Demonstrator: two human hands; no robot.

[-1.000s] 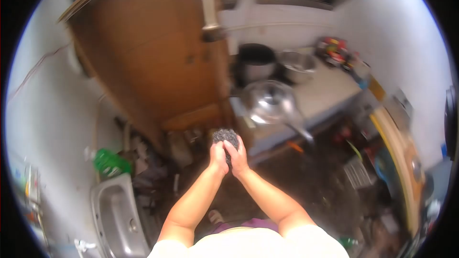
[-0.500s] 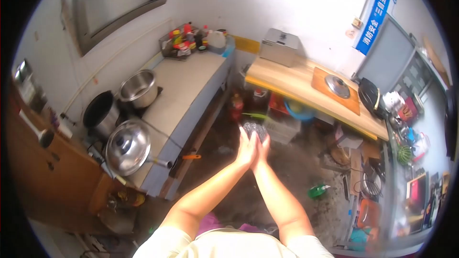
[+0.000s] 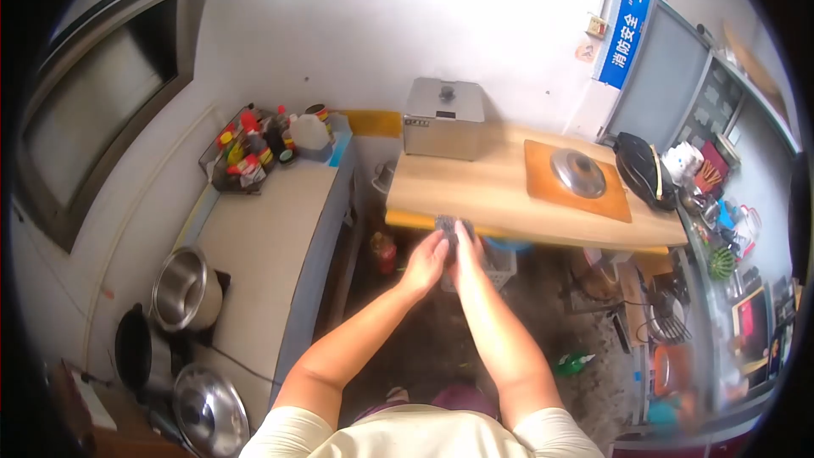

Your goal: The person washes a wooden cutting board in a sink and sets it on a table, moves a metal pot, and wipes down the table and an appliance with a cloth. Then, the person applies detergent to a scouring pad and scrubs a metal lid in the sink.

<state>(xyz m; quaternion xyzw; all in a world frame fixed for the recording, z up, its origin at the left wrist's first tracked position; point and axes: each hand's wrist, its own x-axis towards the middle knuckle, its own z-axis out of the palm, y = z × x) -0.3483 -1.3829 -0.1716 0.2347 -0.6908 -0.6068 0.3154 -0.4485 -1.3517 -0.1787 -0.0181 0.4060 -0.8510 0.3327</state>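
Observation:
Both of my hands are raised together in front of the front edge of the wooden table (image 3: pixel 500 178). Between them is a dark grey, wire-like scouring pad (image 3: pixel 449 225). My left hand (image 3: pixel 426 263) wraps its left side, and my right hand (image 3: pixel 466 256) closes on its right side with the thumb on top. Past the hands, a metal box with a lidded top (image 3: pixel 443 123) stands on the table. To its right lies an orange cutting board (image 3: pixel 536 171) bearing a round metal lid (image 3: pixel 578 173).
A counter at left (image 3: pixel 275 220) holds a rack of bottles (image 3: pixel 246 153), a steel pot (image 3: pixel 185 290) and a lidded wok (image 3: pixel 209 416). A black pan-like appliance (image 3: pixel 643 171) sits at the table's right end. Crowded shelves (image 3: pixel 738 288) line the right side. A green bottle (image 3: pixel 574 363) lies on the floor.
The view has swung right from the cabinet and stove to the wooden table, which is now nearer. Both hands have kept hold of the grey pad.

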